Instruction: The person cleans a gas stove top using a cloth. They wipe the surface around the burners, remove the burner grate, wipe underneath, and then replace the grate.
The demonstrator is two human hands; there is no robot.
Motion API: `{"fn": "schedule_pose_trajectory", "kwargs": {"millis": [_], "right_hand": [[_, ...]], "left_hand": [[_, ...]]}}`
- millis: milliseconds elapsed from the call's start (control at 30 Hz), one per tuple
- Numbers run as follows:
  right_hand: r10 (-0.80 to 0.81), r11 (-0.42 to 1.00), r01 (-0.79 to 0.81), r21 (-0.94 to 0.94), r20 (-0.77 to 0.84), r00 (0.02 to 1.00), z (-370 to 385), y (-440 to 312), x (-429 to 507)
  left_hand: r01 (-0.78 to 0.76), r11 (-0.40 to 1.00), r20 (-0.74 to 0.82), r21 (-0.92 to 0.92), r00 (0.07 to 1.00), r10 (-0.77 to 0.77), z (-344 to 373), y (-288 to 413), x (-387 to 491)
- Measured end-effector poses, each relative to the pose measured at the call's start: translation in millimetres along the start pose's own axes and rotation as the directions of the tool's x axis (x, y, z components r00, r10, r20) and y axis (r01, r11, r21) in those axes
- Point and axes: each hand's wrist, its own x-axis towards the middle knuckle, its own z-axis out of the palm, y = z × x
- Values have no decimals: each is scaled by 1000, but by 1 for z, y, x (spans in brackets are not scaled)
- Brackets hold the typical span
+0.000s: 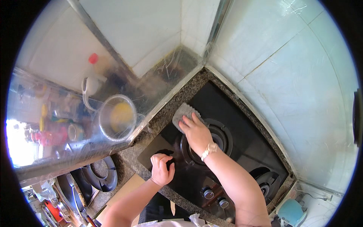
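My right hand (197, 134), with a watch on its wrist, presses a grey cloth (185, 115) flat on the black glass gas cooktop (229, 102). The cloth lies at the cooktop's upper left edge, beside a round burner (219, 139) that my forearm and hand partly cover. Just above the cooktop's left part is my left hand (162, 168), fingers loosely curled with nothing seen in them. Two control knobs (209, 194) sit near the front edge. At the lower right is a second burner (265, 187), partly behind my right arm.
Speckled stone countertop (181, 92) borders the cooktop, with tiled walls behind. A clear partition (158, 93) stands at the left, a round clear container (117, 117) showing there. Below lie a black pan support (103, 176) and utensils (75, 193). A blue container (290, 211) is at lower right.
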Motion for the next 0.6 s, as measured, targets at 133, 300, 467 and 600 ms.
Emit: {"fn": "schedule_pose_trajectory", "kwargs": {"millis": [133,300,467,600], "right_hand": [[173,981,-175,-81,-27,984,-20,25,23],[172,985,-171,36,-21,985,19,-23,15],[-156,970,158,186,-25,987,59,-103,-55],[-130,991,130,-10,-191,973,41,-19,-2]], "left_hand": [[10,999,-36,-44,999,-12,2,-1,-4],[15,995,-94,-98,995,-25,6,-7,-10],[-52,991,-50,-124,998,46,-17,-6,-8],[91,994,-67,-66,993,-96,-3,-18,59]]}}
